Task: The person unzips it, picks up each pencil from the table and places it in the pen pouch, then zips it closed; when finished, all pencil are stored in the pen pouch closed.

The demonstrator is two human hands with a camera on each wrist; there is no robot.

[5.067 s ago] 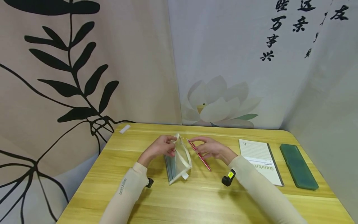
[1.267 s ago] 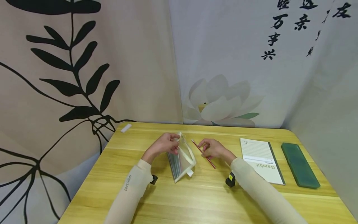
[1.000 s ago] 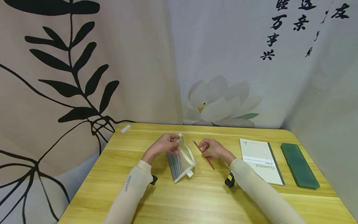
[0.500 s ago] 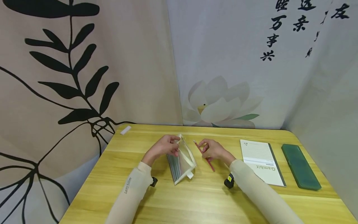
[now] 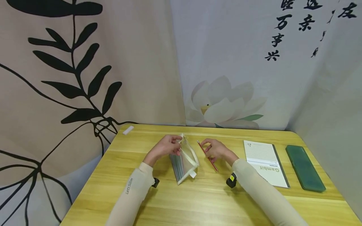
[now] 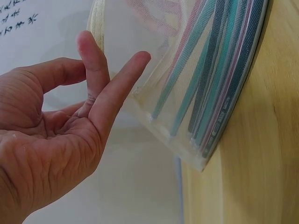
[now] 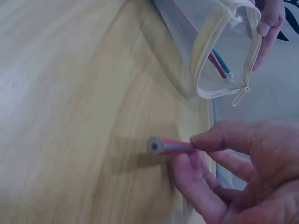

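Note:
A see-through mesh pencil pouch with a pale zip edge stands on the table, its mouth gaping toward the right hand. My left hand pinches its upper rim between thumb and index finger; the other fingers extend loosely in the left wrist view. Several teal, dark and pink pencils show through the mesh. Between the fingertips of my right hand is a red pencil, held slanted just right of the pouch. Its flat, unsharpened end faces the right wrist camera.
Right of the arms lies a lined notepad marked "Gambit". Beside it is a green case. A small white block lies at the table's far left corner. Printed curtains hang behind the wooden table.
Compared with five seconds ago, the right hand and the pencil are slightly farther right, and its fingers are more gathered. The left hand keeps its hold on the pouch. Little differs over the last second.

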